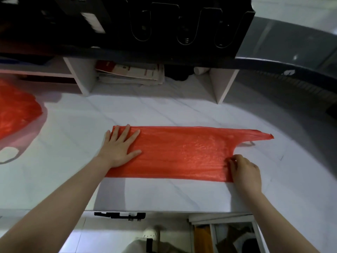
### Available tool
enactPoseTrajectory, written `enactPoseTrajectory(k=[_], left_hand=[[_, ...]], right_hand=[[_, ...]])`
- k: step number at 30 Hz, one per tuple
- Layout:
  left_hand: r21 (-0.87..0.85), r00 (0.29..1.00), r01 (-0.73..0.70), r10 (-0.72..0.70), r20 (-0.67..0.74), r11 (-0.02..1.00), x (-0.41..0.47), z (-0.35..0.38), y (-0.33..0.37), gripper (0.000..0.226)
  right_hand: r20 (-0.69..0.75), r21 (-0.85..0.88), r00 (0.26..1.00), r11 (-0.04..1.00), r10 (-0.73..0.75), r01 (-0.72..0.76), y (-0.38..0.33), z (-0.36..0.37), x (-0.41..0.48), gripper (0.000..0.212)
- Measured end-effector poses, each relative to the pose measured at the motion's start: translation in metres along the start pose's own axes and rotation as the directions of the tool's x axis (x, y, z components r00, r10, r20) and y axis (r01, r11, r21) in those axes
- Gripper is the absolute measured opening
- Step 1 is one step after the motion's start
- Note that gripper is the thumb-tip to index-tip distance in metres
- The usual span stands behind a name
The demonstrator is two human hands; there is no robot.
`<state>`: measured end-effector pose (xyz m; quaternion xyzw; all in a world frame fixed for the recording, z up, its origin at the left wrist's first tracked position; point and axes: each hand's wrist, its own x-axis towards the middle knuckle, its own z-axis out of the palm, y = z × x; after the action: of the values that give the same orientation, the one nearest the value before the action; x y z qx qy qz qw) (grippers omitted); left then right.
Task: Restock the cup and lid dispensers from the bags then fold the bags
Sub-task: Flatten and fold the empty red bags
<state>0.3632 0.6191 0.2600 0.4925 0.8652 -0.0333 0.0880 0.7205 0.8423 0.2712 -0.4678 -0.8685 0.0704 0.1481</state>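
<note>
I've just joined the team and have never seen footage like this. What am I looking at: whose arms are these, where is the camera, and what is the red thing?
There is no machine here, only a person's two bare arms. The single picture comes from a wide-angle camera worn on the head, looking forward and down, so the arms reach in from the bottom. On the white counter lies a red plastic bag, spread flat. The left hand presses flat on its left end. The right hand pinches its near edge at the right end, by the handle strip. A second red bag lies at the far left, partly out of frame. At the top is a black dispenser rack, with a stack of papers below it.
</note>
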Motion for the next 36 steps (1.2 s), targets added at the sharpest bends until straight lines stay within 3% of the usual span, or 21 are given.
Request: enactPoseTrajectory(k=[7, 11, 12, 14, 17, 20, 22, 24, 32, 36], left_hand=[[0.004, 0.995, -0.072, 0.072, -0.066, 0.997, 0.007, -0.018, 0.020, 0.075], [-0.127, 0.995, -0.084, 0.077, -0.061, 0.988, -0.006, -0.014, 0.049, 0.076], [-0.140, 0.994, -0.098, 0.091, -0.058, 0.985, -0.010, -0.010, 0.055, 0.077], [-0.133, 0.993, -0.114, 0.110, -0.038, 0.984, -0.013, -0.001, 0.062, 0.078], [-0.107, 0.995, -0.104, 0.104, -0.013, 0.989, -0.011, 0.010, 0.065, 0.077], [-0.089, 0.995, -0.097, 0.093, -0.047, 0.991, -0.009, 0.017, 0.069, 0.078], [-0.078, 0.995, -0.079, 0.073, -0.072, 0.994, -0.006, 0.018, 0.070, 0.078], [-0.074, 0.996, -0.066, 0.061, -0.068, 0.995, -0.003, 0.018, 0.071, 0.078], [-0.061, 0.994, -0.075, 0.070, -0.079, 0.995, -0.004, 0.016, 0.071, 0.076], [-0.135, 0.996, -0.088, 0.089, 0.002, 0.987, -0.001, 0.010, 0.069, 0.067]], right_hand=[[0.104, -0.025, 0.991, 0.997, 0.080, -0.078, -0.001, -0.001, 0.010, 0.014], [0.173, 0.087, 0.955, 0.963, 0.239, -0.256, -0.007, -0.010, 0.012, 0.018], [0.153, 0.069, 0.950, 0.956, 0.271, -0.284, -0.010, -0.014, 0.012, 0.023], [-0.020, -0.012, 0.961, 0.961, 0.277, -0.277, -0.021, -0.020, 0.010, 0.033], [-0.209, -0.029, 0.974, 0.995, 0.084, -0.092, -0.059, -0.019, 0.003, 0.043], [0.032, -0.005, 0.983, 0.984, -0.179, 0.179, -0.103, 0.001, 0.001, 0.055], [0.228, 0.005, 0.951, 0.976, -0.211, 0.216, -0.121, 0.022, 0.003, 0.062], [0.332, -0.007, 0.927, 0.982, -0.175, 0.188, -0.121, 0.038, 0.007, 0.066], [0.356, -0.079, 0.934, 0.997, 0.020, 0.009, -0.056, 0.032, 0.020, 0.073], [0.329, -0.104, 0.943, 0.994, 0.053, -0.019, -0.069, 0.029, 0.026, 0.070]])
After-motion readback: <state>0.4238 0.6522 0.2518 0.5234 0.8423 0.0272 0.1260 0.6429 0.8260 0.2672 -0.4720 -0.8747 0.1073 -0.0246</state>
